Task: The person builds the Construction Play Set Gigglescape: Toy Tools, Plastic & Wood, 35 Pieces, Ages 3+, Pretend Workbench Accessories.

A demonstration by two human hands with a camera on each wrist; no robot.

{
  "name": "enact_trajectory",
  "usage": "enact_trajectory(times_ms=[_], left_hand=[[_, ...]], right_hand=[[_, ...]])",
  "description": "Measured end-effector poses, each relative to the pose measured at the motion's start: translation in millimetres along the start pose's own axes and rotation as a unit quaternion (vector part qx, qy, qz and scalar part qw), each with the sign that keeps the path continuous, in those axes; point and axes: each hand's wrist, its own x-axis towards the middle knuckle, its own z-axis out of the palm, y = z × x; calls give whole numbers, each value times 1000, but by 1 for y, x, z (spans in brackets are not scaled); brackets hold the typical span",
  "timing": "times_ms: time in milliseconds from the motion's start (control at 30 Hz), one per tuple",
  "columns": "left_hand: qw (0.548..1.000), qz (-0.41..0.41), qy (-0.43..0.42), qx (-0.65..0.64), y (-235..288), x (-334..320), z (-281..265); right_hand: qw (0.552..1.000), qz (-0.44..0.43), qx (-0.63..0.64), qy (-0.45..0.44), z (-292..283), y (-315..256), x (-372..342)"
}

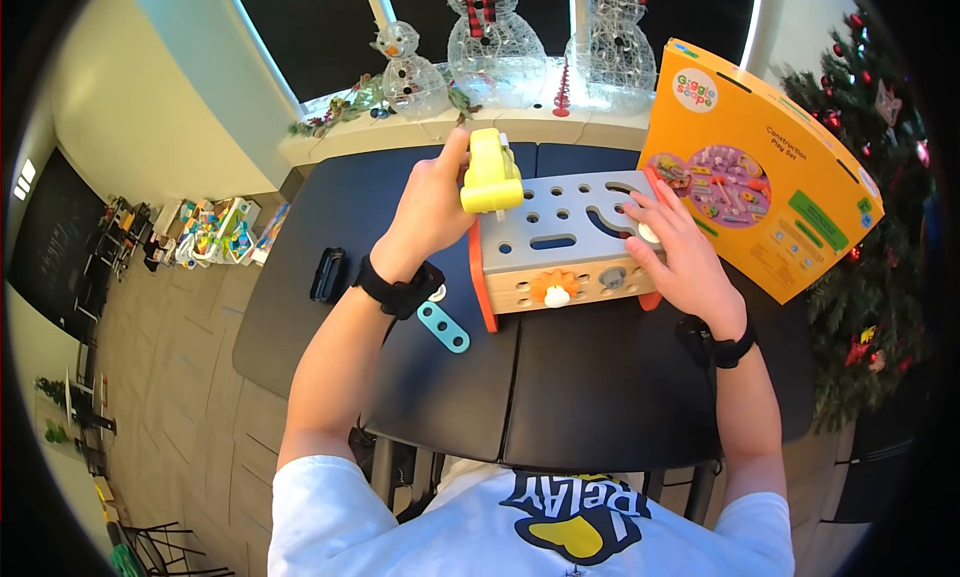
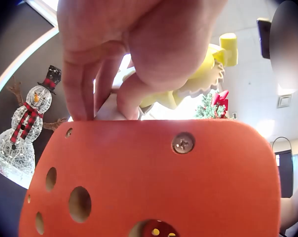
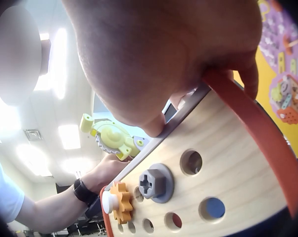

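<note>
While the left hand (image 1: 425, 212) is gripping a yellow toy circular saw (image 1: 490, 172) at the toy workbench's (image 1: 510, 217) left edge, the right hand (image 1: 690, 262) is lying spread over the opposite end, well apart. Assembly is looking partway along: an orange gear (image 3: 123, 203) and grey hex bolt (image 1: 613, 277) are already sitting in the front, but many round holes are standing bare, and a flat blue strip (image 1: 450, 335) is lying loose on the black surface (image 1: 430, 407). Smooth pale wood is showing its grain between rounded red end panels (image 2: 139, 163); the saw's edge is bristling with teeth.
</note>
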Motion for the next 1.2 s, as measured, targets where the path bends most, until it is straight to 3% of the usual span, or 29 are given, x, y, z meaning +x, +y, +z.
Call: enact_trajectory(times_ms=[100, 200, 300, 433, 567, 600, 700, 767, 833, 900, 1000, 1100, 1200], left_hand=[[998, 67, -11, -14, -3, -7, -5], [993, 79, 71, -55, -20, -24, -7], [999, 11, 26, -16, -58, -43, -30], [986, -71, -122, 92, -97, -84, -57], [970, -94, -203, 99, -114, -122, -63], [967, -105, -214, 92, -115, -128, -63], [960, -116, -239, 92, -126, -141, -58], [956, -111, -248, 110, -133, -145, -53], [968, -94, -203, 110, -133, -146, -49], [976, -98, -164, 108, -129, -148, -45], [980, -135, -111, 95, -119, -147, -46], [982, -158, -62, 80, -111, -148, -51], [988, -136, -18, 68, -108, -152, -51]], right_hand=[[1000, 19, 11, -1, -2, -5, 0], [1000, 7, 9, 17, 0, -2, 0], [1000, -1, -1, 27, 0, 1, 1], [998, 12, -15, 51, 0, 5, 2], [986, 41, -111, 115, 1, -4, 3], [976, 2, -146, 164, 2, -13, 5], [976, -85, -34, 198, 4, -63, 9], [967, -195, 46, 158, 18, -97, 9], [943, -294, 106, 113, 44, -126, 11], [936, -319, 135, 54, 83, -147, 12], [964, -243, 91, -53, 137, -164, 25], [976, -199, 15, -83, 175, -176, 42], [967, -210, -58, -130, 194, -186, 56]])
